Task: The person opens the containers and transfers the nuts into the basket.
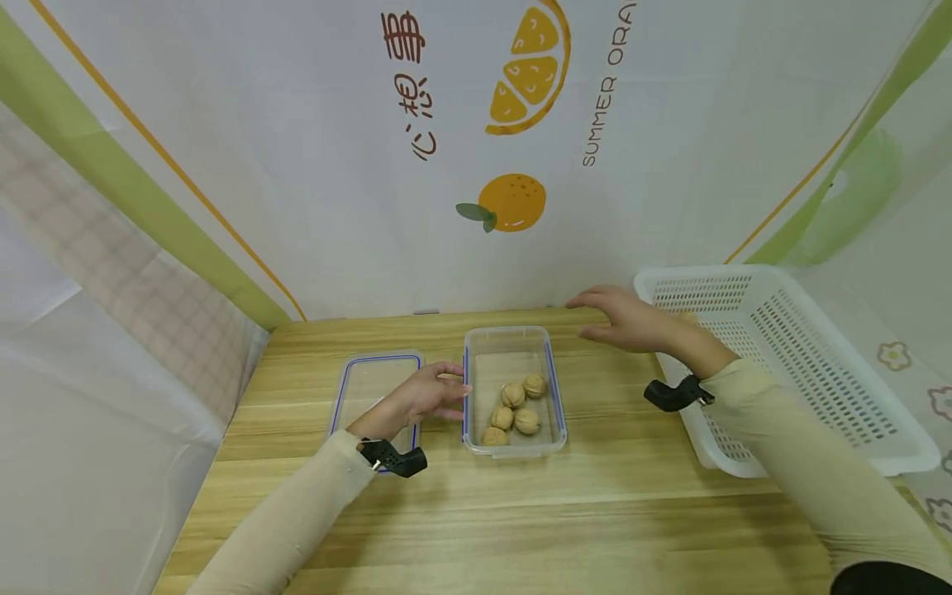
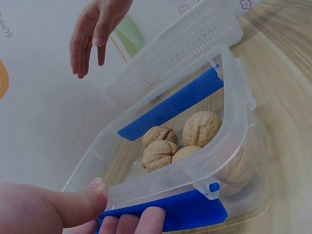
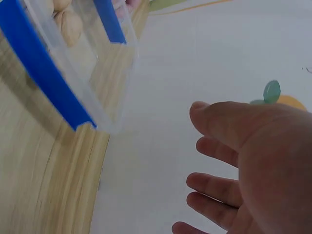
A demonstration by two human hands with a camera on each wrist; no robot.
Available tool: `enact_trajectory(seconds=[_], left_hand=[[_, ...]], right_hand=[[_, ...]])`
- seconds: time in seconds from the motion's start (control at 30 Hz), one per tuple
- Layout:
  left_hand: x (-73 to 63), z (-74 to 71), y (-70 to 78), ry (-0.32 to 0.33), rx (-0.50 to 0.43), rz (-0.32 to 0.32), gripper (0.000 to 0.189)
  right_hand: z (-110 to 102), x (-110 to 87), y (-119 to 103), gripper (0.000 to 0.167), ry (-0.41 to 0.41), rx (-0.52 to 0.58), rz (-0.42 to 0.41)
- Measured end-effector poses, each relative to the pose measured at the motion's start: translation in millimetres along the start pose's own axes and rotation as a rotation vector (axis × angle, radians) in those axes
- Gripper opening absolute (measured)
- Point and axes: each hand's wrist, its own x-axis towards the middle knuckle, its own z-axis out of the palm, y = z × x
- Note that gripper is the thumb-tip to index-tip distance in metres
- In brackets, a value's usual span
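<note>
A clear plastic food container (image 1: 554, 446) with blue side latches stands on the table, several walnuts (image 1: 527, 421) inside it. My left hand (image 1: 431, 390) touches the container's left side, its fingers spread out. The left wrist view shows the thumb (image 2: 90, 200) at the rim and fingertips against a blue latch (image 2: 190, 209). Over toward the white basket (image 1: 818, 330), my right hand (image 1: 628, 322) is raised off the table with thumb and fingers apart, holding nothing. A clear lid (image 1: 364, 376) with a blue seal lies flat to the left, partly hidden by my left forearm.
The basket stands at the table's right end, partly covered by my right forearm. Through its near left wall something light brown (image 1: 687, 317) shows. A white printed cloth (image 1: 335, 207) hangs behind the wooden table (image 1: 483, 529).
</note>
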Motion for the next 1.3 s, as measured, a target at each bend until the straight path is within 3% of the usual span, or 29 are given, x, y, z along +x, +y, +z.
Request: enact_trajectory(seconds=[0.23, 0.87, 1.1, 1.3], left_hand=[[-1.7, 0.6, 0.6, 0.002, -0.007, 0.004, 0.046], [-2.1, 0.4, 0.9, 0.009, -0.008, -0.002, 0.044], [-1.6, -0.1, 1.6, 0.004, -0.016, -0.011, 0.044], [-1.0, 0.4, 0.8, 0.004, -0.011, -0.011, 0.045]], right_hand=[[9.6, 13.8, -14.4, 0.046, -0.008, 0.011, -0.055], [39.6, 42.8, -38.7, 0.046, -0.129, 0.19, -0.101], [51.9, 56.7, -40.0, 0.047, -0.237, 0.343, -0.079], [58.9, 69.3, -38.5, 0.048, -0.339, 0.386, -0.082]])
